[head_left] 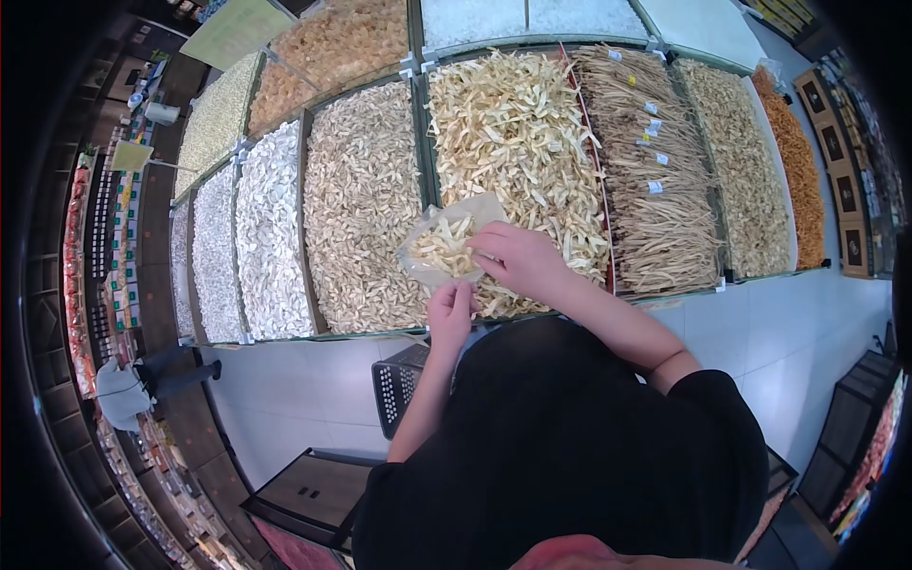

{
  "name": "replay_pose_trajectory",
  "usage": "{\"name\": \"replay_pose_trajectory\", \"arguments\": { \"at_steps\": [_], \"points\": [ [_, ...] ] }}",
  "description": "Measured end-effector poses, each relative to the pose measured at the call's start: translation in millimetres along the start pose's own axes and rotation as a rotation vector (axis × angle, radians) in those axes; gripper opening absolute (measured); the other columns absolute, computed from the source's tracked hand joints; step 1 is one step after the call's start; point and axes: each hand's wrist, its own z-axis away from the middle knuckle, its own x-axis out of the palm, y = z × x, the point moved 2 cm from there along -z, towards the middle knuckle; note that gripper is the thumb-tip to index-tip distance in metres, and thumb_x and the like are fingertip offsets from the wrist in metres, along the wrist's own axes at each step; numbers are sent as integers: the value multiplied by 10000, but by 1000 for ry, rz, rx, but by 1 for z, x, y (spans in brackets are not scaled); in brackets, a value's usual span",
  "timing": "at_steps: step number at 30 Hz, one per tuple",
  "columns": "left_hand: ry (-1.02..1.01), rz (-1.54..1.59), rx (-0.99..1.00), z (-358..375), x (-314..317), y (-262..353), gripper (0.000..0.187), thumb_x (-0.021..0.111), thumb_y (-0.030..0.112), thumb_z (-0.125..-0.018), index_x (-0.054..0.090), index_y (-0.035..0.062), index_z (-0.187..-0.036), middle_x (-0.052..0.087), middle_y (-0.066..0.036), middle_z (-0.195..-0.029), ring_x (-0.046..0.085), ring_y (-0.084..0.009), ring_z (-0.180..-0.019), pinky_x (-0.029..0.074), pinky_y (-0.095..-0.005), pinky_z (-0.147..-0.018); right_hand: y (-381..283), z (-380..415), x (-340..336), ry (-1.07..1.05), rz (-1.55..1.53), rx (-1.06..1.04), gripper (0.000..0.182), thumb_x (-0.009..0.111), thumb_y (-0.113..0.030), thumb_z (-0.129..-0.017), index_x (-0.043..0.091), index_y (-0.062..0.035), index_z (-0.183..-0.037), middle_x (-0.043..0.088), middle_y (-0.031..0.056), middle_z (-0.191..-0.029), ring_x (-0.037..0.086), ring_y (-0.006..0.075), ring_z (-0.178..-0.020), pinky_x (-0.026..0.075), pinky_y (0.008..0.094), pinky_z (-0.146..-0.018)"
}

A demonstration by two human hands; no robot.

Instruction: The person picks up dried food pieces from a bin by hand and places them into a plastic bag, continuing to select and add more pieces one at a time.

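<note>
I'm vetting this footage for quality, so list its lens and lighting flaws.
Head view: black vignetting fills the corners; the wide lens bows the row of bins; glare whitens patches of floor at right; the left-hand shelves look dim, with labels there too soft to read.

Creams and tans, with orange at right.
Pale-yellow strips [513, 123] fill the upper centre, above a whitish, see-through bag [480, 205]; tan bundles [665, 223] carry white and yellow tags [655, 187]; shreds [793, 152] glow orange; the shirt [570, 427] is plain black.
</note>
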Motion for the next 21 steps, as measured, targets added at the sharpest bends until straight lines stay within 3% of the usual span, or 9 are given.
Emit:
{"name": "replay_pose_trajectory", "arguments": {
  "at_steps": [6,9,10,13,16,19,21],
  "points": [
    [14,15,7,9,-1,-1,197,584,139,-1061,668,-2,-952,630,-18,-713,589,-71,-645,464,-219,-630,34,32,-16,19,-93,345,302,751,-181,-920,698,-78,-1199,682,72,-1021,633,175,-670,532,310,-622],
    [18,-14,-4,13,-5,-5,206,582,140,-1060,669,-4,-942,633,-21,-714,594,-78,-645,465,-224,-622,53,48,-17,-25,-150,546,383,738,-299,-935,670,-65,-1230,683,106,-1032,632,262,-717,525,378,-679],
    [16,-27,10,14,-6,-6,213,582,143,-1059,671,-6,-935,634,-21,-713,597,-83,-639,466,-228,-613,59,53,-12,-53,-128,554,456,743,-303,-938,628,-49,-1299,682,120,-1041,632,264,-701,528,368,-684],
    [32,-16,9,17,-7,-8,227,589,148,-1052,677,-6,-910,646,-20,-739,601,-90,-659,469,-240,-617,69,62,18,-152,-195,612,619,749,-289,-952,517,-60,-1478,667,134,-1151,605,154,-713,535,319,-680],
    [23,-152,6,20,-13,-2,197,596,134,-1046,681,-16,-950,660,-34,-789,629,-107,-752,498,-262,-701,48,52,52,-260,-535,760,714,697,-322,-1003,376,-69,-1588,635,173,-1318,654,165,-849,551,318,-767],
    [-26,-357,26,30,-22,19,181,602,130,-1042,684,-16,-973,669,-42,-828,643,-122,-811,510,-281,-755,44,49,108,-184,-778,565,703,637,-293,-1047,301,-79,-1627,588,173,-1428,676,184,-1005,548,319,-869],
    [-67,-470,38,35,-28,23,183,605,136,-1042,688,-10,-968,671,-41,-855,640,-122,-818,508,-284,-761,35,43,110,-194,-886,452,662,628,-260,-1046,336,-49,-1602,600,173,-1425,674,213,-1084,560,334,-882]
  ]
}}
